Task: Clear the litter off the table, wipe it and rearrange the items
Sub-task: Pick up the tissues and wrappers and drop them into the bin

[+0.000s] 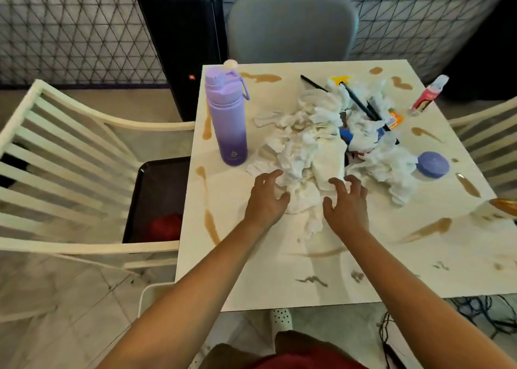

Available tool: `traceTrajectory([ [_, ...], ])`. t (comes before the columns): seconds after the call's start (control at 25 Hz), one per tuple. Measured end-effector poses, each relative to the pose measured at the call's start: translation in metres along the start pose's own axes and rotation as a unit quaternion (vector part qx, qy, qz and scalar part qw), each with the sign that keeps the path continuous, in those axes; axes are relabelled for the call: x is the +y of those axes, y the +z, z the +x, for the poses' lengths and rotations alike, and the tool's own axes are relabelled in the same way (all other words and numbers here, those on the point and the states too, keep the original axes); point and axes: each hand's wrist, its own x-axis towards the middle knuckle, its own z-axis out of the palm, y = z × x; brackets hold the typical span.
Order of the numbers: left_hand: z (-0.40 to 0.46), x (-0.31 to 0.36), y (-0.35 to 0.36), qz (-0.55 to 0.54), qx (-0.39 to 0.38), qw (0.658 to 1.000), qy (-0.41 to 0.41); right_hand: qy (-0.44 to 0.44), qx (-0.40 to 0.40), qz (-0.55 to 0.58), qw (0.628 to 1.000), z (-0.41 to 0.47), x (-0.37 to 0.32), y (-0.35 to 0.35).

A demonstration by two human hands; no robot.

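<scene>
Head view puts me over a white tabletop [279, 270] streaked with brown spills. My left hand [265, 200] and right hand [347, 203] both reach to the near edge of a heap of crumpled white tissues [310, 150] in the middle of the tabletop. The left grip is half curled, fingertips and thumb touching the tissue at the left of the heap's near end; I cannot tell whether it has actually pinched any. The right grip is spread, fingers bent like a claw over the tissue at the right of that same end, with nothing closed inside it.

Mixed into the far right of the heap I see black straws [361, 104], an orange wrapper [396, 119] and a blue wrapper [345, 136]. A purple water bottle [228, 119] stands upright just left of the heap, apart from my hands. A purple-lidded jar [432, 164] sits at the right of the heap, touching the tissue. A small red and white tube [428, 95] stands near the far right corner.

Left of the tabletop is a white slatted chair [56, 156] carrying a black tray [156, 198] with something red on it. A grey chair [291, 27] stands at the far side, beside a black speaker [181, 46].
</scene>
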Motion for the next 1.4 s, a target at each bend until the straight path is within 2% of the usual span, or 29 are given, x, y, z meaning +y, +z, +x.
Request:
traceTrajectory([
  [0.2, 0.038, 0.029, 0.031, 0.072, 0.024, 0.997, 0.017, 0.053, -0.024, 0.059, 0.997, 0.051, 0.008, -0.012],
  [0.32, 0.054, 0.036, 0.038, 0.148, 0.020, 0.988, 0.028, 0.136, -0.080, 0.121, 0.980, 0.071, 0.003, -0.009],
  [0.44, 0.065, 0.033, 0.041, 0.143, 0.005, 0.990, 0.000, 0.188, -0.105, 0.163, 0.963, 0.080, 0.003, -0.001],
  [0.6, 0.068, 0.035, 0.040, 0.007, 0.064, 0.997, -0.033, 0.191, -0.107, 0.220, 0.950, 0.085, 0.009, 0.005],
  [0.84, 0.051, 0.047, 0.031, -0.166, 0.161, 0.972, -0.048, 0.178, -0.059, 0.248, 0.951, 0.076, 0.019, -0.005],
  [1.0, 0.042, 0.036, 0.023, -0.234, 0.177, 0.951, -0.099, 0.175, -0.042, 0.294, 0.939, 0.057, 0.022, -0.013],
  [1.12, 0.035, 0.034, 0.013, -0.357, 0.165, 0.908, -0.141, 0.172, -0.021, 0.327, 0.929, 0.040, 0.022, -0.015],
  [1.24, 0.024, 0.039, 0.000, -0.444, 0.144, 0.872, -0.149, 0.158, 0.000, 0.372, 0.915, 0.013, 0.017, -0.012],
  [1.4, 0.005, 0.037, -0.018, -0.479, 0.146, 0.854, -0.141, 0.122, 0.031, 0.419, 0.899, -0.018, 0.006, -0.005],
])
